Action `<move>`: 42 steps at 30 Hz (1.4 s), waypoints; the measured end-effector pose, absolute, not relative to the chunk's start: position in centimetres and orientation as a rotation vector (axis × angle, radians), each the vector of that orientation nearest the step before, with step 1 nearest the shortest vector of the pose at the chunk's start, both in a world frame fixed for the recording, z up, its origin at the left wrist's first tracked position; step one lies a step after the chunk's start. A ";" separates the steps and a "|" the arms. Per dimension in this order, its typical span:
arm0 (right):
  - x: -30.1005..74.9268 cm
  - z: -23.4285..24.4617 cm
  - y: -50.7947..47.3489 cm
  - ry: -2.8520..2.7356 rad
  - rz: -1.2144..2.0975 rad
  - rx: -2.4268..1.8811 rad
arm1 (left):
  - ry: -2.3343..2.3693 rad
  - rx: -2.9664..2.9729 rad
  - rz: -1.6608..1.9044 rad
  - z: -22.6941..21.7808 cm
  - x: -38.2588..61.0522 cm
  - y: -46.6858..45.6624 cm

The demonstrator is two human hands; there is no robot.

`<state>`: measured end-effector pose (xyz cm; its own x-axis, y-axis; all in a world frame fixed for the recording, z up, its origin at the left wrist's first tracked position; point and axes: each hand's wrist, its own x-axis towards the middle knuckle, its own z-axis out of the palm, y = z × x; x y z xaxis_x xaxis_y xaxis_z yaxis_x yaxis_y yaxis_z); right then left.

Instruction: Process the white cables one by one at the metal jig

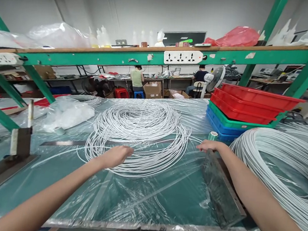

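A big loose coil of white cable (138, 132) lies on the plastic-covered green workbench (161, 201). My left hand (117, 156) rests on the coil's near edge, its fingers curled over several strands. My right hand (208, 145) sits at the far end of a dark metal block (222, 190), its fingers pinched on a thin white strand that runs left toward the coil. A long steel ruler (64, 142) lies flat under the coil.
A second large white cable coil (284, 167) fills the right side. Stacked red, green and blue trays (243, 111) stand behind my right hand, a small tape roll (213, 135) beside them. A metal post fixture (20, 141) is at left. Two people work at far benches.
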<state>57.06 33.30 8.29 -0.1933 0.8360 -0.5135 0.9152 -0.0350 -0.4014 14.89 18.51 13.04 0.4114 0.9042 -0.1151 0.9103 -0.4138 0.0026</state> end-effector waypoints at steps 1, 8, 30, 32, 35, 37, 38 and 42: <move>57.1 8.4 33.3 2.097 -1.043 1.912 | 1.642 2.555 -0.069 13.8 15.1 18.6; 57.2 8.4 33.5 2.110 -1.065 1.870 | 1.615 2.496 0.086 20.6 15.1 21.6; 57.3 7.5 34.8 2.142 -1.179 1.839 | 1.676 3.306 1.548 25.8 16.6 27.7; 57.3 7.5 34.9 2.142 -1.181 1.831 | 1.536 3.290 1.132 18.3 17.4 25.5; 57.3 7.7 34.8 2.136 -1.142 1.831 | 1.379 3.270 0.517 9.7 18.2 23.4; 57.4 7.9 34.6 2.132 -1.102 1.833 | 1.455 3.194 0.312 7.8 18.4 23.5; 57.3 8.1 34.5 2.125 -1.092 1.831 | 1.517 3.144 0.255 8.0 18.5 23.8; 55.5 9.6 33.2 2.329 -1.209 1.761 | 1.707 2.959 0.265 13.1 19.2 25.4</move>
